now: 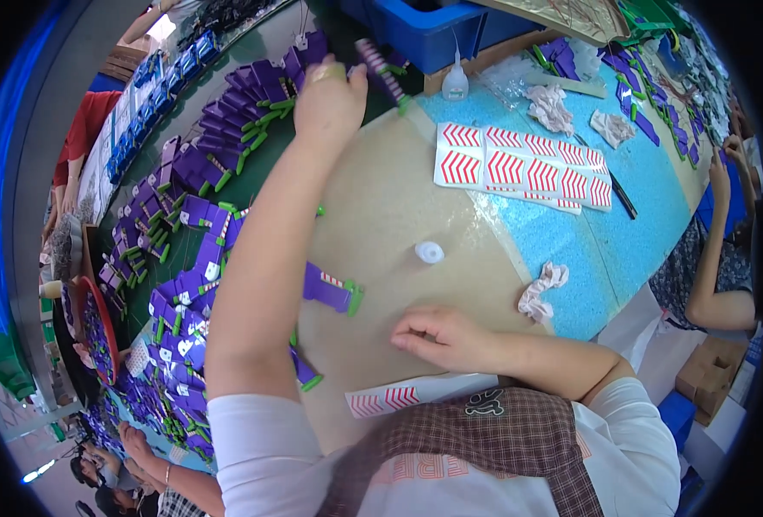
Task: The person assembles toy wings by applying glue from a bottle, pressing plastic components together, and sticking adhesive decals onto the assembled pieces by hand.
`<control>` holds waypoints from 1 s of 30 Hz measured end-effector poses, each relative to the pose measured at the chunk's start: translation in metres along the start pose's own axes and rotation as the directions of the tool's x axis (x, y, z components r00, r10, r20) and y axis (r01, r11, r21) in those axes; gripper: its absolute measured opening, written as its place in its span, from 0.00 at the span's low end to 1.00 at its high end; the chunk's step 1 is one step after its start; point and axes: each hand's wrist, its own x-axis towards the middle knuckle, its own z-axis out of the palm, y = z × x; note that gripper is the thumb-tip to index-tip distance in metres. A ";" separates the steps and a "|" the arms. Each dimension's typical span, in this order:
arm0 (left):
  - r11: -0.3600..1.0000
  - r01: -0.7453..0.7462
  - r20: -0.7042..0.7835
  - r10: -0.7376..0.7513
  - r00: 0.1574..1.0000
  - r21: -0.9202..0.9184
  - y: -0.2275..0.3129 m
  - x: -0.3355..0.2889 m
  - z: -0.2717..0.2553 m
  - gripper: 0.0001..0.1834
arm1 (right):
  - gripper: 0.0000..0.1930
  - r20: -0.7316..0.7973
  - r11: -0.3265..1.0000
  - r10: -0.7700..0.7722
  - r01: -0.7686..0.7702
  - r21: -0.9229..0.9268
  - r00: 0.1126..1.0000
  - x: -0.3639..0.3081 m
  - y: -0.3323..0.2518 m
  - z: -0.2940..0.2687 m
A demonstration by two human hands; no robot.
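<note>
My left hand [330,108] reaches to the far end of a row of purple pieces [248,90] with green ends. Its thumb stands apart from the fingers, and something yellowish covers a fingertip. One purple piece lies just past the fingertips; whether they touch is hidden. Right of the thumb is a blurred purple striped piece [381,73], apart from the hand. My right hand [446,336] rests on the tan surface, fingers curled, nothing visible in them. A purple piece with a striped sticker [330,289] lies by my left forearm. A strip of red chevron stickers [390,399] lies near my apron.
Chevron sticker sheets [519,168] lie on the right, by crumpled paper [549,108] and a black pen [623,196]. A small white bottle [430,252] stands mid-table, another dropper bottle [455,82] by the blue bin [424,34]. Other people work on both sides.
</note>
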 end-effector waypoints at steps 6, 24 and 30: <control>0.973 0.144 0.340 -0.199 0.919 0.180 -0.021 0.037 -0.014 0.18 | 0.06 0.010 0.998 -0.059 0.059 -0.012 0.998 0.000 -0.005 -0.003; 0.619 0.416 -0.023 -0.575 0.818 -0.666 -0.069 -0.180 -0.089 0.09 | 0.08 0.061 0.986 -0.082 0.090 -0.144 0.995 -0.005 -0.008 0.006; -0.165 0.648 0.663 -0.302 0.684 -0.744 0.061 -0.255 -0.155 0.17 | 0.22 -0.301 0.991 -0.134 0.120 -0.063 0.944 -0.007 -0.028 0.004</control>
